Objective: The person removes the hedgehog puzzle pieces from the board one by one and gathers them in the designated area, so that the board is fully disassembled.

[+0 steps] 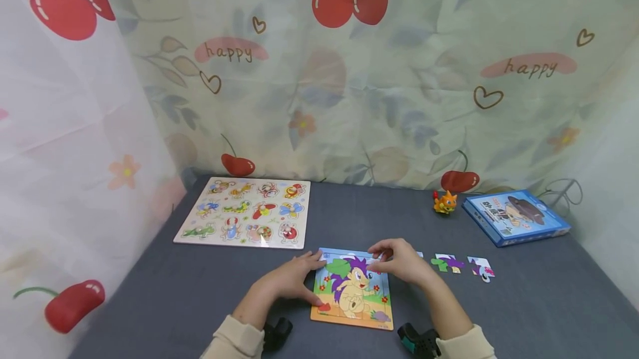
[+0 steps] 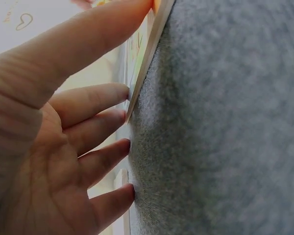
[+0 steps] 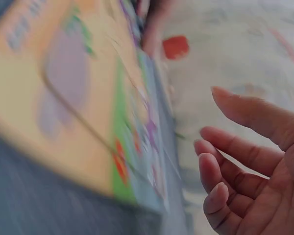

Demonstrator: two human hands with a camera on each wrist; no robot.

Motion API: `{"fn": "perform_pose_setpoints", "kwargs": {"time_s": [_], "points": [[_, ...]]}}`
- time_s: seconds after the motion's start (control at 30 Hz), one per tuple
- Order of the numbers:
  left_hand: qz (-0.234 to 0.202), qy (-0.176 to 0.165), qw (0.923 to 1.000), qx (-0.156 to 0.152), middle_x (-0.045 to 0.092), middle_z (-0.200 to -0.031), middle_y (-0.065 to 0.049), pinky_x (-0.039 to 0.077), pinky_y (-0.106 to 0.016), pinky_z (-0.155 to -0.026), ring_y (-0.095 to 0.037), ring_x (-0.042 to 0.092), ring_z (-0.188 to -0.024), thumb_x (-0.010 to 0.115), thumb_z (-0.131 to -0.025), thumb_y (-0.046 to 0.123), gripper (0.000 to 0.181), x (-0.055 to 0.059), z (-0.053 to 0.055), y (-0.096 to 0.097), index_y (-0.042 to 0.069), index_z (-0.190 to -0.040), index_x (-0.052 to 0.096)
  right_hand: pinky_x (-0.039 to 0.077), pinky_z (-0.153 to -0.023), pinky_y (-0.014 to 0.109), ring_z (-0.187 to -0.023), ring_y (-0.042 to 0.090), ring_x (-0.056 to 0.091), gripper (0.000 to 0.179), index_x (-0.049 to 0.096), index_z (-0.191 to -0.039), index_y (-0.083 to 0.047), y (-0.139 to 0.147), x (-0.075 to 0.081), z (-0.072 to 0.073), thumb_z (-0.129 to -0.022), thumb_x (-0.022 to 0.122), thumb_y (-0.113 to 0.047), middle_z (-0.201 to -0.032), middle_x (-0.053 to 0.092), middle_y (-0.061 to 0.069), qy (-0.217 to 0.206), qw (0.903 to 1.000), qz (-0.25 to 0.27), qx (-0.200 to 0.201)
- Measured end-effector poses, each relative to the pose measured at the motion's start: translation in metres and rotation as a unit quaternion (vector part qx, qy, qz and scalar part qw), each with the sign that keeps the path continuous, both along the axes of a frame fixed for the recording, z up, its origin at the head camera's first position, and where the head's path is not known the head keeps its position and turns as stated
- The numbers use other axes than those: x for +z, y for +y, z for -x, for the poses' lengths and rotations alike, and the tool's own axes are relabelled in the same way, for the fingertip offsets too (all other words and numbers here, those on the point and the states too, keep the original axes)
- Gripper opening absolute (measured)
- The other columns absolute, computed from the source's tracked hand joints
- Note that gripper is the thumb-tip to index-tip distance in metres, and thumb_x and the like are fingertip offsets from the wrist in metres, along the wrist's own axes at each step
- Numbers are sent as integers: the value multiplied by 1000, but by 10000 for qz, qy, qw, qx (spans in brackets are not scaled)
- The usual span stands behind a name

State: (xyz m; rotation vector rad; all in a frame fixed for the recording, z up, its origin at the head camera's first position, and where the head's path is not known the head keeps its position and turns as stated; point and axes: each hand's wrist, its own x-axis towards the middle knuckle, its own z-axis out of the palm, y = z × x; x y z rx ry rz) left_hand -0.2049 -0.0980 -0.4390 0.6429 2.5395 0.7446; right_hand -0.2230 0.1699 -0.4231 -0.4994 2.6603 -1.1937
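Grey cloth (image 1: 351, 220) carries the hedgehog jigsaw puzzle (image 1: 355, 299) between both hands. At its left edge, the left hand (image 1: 285, 281) spreads, thumb on the board's lower part, fingertips at the upper-left corner. Over the upper-right corner, the right hand (image 1: 403, 262) curves loosely, thumb and fingers apart.
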Motion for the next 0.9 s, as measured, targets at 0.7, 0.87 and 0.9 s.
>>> {"fn": "perform_pose_setpoints", "kwargs": {"time_s": [0.7,0.87,0.9], "points": [[-97,7,9999,-67,28,-153,-11,16,-54,-114,-33,18,-143,80,-72,33,80,-1,1,-1,8,-139,44,48,-58,26,-73,15,57,29,69,-100,0,-56,-13,15,-78,75,-18,-94,67,12,-419,9960,390,687],[-86,110,9998,-123,28,-153,-11,17,-55,-114,-33,18,-143,80,-71,34,81,-3,2,-2,7,-139,44,46,-56,25,-68,12,54,25,70,-94,-1,-56,-19,12,-75,77,-15,-81,64,3,-599,9954,238,702],[-92,113,9998,-129,28,-153,-12,17,-55,-114,-33,18,-143,80,-71,34,81,-3,2,-2,7,-139,44,46,-56,25,-68,12,54,24,70,-93,-1,-56,-21,11,-75,77,-15,-80,64,3,-595,9954,227,716]]}}
